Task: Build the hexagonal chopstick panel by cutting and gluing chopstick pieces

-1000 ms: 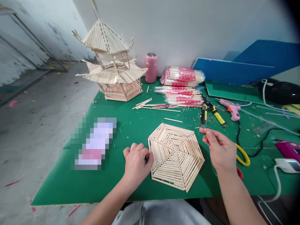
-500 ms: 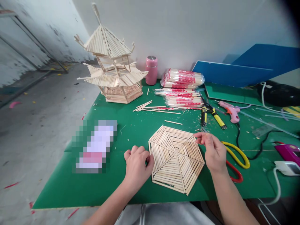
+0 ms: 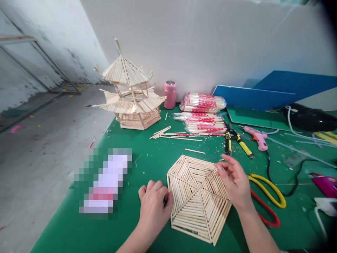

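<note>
Broadly, a green table (image 3: 151, 165) carries everything, with a stick-built pagoda (image 3: 126, 72) standing at the back, perhaps to leave the front edge free for the hands. A flat, many-sided stick panel (image 3: 188, 212) lies squarely before the person, within easy reach of both arms. Packs of sticks (image 3: 202, 102) sit behind it. The right hand (image 3: 235, 186) bends over the panel's upper right corner, thumb and fingers close together; I cannot tell whether they pinch anything. The left hand (image 3: 155, 202) rests loosely curled at the left edge, probably as a steadying stop; whether its thumb meets the fingers is unclear. Scissors (image 3: 276, 222), pliers (image 3: 244, 146) and a glue gun (image 3: 258, 137) lie rightward, apparently handy for that side. Just beyond the panel lies one loose stick (image 3: 195, 151).
</note>
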Tool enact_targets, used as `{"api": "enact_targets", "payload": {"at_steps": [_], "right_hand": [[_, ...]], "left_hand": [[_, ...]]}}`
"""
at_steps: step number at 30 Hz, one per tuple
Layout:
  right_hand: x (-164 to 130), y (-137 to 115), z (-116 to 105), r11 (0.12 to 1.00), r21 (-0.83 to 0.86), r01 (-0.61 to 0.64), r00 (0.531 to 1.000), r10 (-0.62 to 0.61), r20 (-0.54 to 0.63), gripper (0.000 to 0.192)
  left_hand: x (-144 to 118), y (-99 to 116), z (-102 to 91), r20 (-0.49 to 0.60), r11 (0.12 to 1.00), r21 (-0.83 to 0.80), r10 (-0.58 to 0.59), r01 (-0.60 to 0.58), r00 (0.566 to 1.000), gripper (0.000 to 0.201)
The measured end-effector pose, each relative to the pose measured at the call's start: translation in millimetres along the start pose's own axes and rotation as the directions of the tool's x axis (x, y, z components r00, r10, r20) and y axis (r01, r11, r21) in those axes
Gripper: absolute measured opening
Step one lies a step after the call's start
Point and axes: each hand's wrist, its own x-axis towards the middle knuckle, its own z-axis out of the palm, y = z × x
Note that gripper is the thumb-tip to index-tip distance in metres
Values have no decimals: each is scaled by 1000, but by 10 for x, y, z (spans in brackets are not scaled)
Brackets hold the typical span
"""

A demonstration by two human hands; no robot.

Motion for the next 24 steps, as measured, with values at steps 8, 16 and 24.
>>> {"api": "enact_targets", "payload": {"at_steps": [8, 16, 24], "right_hand": [[37, -7, -2, 999, -22, -41, 999, 41, 15, 37], [119, 95, -254, 977, -207, -44, 997, 30, -72, 45], [-15, 415, -904, 726, -685, -58, 985, -72, -159, 38]], "left_hand": [[-29, -25, 20, -26, 1000, 2, 8, -8, 1000, 28], [-13, -6, -6, -35, 1000, -13, 3, -3, 999, 29], [-3, 8, -17, -13, 1000, -4, 5, -5, 1000, 28]]}}
